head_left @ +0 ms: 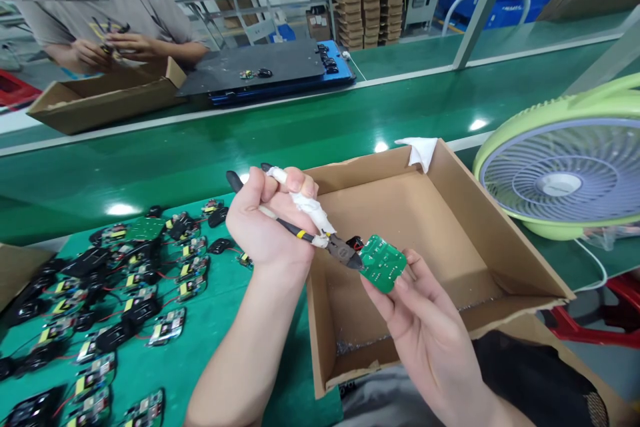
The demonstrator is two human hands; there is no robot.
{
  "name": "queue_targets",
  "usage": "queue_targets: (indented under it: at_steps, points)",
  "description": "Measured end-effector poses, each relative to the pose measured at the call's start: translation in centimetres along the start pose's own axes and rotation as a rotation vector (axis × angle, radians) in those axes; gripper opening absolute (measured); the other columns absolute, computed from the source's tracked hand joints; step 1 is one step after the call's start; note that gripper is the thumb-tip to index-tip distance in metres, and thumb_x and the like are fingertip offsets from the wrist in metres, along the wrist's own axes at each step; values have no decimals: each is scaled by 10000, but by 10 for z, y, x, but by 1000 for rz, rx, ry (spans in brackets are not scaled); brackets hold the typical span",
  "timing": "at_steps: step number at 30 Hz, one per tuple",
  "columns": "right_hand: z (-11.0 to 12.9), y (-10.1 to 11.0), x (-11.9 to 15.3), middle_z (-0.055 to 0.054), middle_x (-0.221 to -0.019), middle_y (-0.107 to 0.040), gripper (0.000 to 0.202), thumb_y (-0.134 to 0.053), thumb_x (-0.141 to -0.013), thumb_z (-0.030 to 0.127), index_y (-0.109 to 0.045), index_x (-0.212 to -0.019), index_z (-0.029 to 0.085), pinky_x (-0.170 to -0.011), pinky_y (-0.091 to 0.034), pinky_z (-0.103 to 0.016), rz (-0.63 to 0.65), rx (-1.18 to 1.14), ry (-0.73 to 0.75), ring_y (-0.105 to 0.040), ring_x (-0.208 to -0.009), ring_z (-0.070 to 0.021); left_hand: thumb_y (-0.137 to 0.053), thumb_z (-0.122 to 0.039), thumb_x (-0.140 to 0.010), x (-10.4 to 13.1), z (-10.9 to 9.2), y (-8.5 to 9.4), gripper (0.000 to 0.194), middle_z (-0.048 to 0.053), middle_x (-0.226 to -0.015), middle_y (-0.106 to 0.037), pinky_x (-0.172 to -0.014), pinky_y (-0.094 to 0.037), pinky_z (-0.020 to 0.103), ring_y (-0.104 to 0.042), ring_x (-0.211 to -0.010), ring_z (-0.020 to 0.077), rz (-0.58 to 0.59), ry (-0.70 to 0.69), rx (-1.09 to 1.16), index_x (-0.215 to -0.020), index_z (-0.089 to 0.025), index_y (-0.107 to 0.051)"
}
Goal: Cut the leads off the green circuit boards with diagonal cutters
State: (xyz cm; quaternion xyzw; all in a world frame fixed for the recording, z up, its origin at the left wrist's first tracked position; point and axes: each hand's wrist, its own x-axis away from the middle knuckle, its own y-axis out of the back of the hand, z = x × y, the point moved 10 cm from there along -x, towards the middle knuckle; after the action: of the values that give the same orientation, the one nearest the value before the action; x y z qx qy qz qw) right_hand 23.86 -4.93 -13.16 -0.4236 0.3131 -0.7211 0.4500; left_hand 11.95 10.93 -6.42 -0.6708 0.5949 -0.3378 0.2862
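My left hand (273,213) is wrapped, palm up, round the handles of a pair of diagonal cutters (345,253); one handle is bound in white tape. The jaws meet the left edge of a green circuit board (383,263). Between thumb and fingers, my right hand (425,320) grips that board by its right edge, solder side up. A small dark part with a bit of red (356,243) shows behind the board's upper left corner. Both hands are above an open cardboard box (390,207) with small clippings along its bottom.
Several circuit boards wired to black casings (140,273) cover the green mat on the left. A green fan (560,180) stands right of the box. Across the bench, a co-worker (115,33) handles small parts behind another cardboard box (110,97), beside a black board (260,67).
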Motion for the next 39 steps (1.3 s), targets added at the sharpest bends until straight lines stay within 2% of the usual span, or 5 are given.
queue_targets:
  at_steps: [10,19,26,33,39]
  points:
    - [3,-1,4,7,-1038,-773,218,-759,-866,105,-657,-978,261,-977,-611,-298,23,11,29,-751,-1001,-119,-347,-348,-998,10,-6,-13,471,61,-654,-425,-578,-428,288,-462,-591,162,154,2,-47,-562,-170,-329]
    - [1,-6,3,1,-1091,-778,197,-734,-892,98,-670,-987,257,-995,-600,-287,65,-8,10,-746,-1035,-113,-361,-317,-982,6,-4,-4,466,30,-583,-328,-533,-375,284,-395,-514,141,43,5,28,-554,-178,-238]
    - [2,3,1,-31,-1112,-790,175,-751,-877,129,-697,-1007,233,-980,-618,-321,8,-21,-27,-756,-1047,-152,-355,-416,-1017,9,-11,-3,480,44,-622,-436,-558,-409,324,-478,-549,154,18,18,95,-600,-204,-243]
    - [21,0,3,-41,-1154,-787,309,-736,-919,223,-676,-1215,287,-975,-616,-321,38,55,60,-758,-1073,-189,-365,-517,-1000,11,-11,2,474,76,-702,-511,-562,-454,348,-544,-609,189,-4,75,68,-642,-220,-279]
    - [18,3,0,-3,-1055,-809,124,-748,-924,252,-719,-1044,249,-918,-627,-234,55,35,27,-782,-953,-136,-344,-428,-1014,22,-11,5,403,54,-684,-507,-535,-483,342,-568,-621,179,-72,114,55,-684,-209,-272]
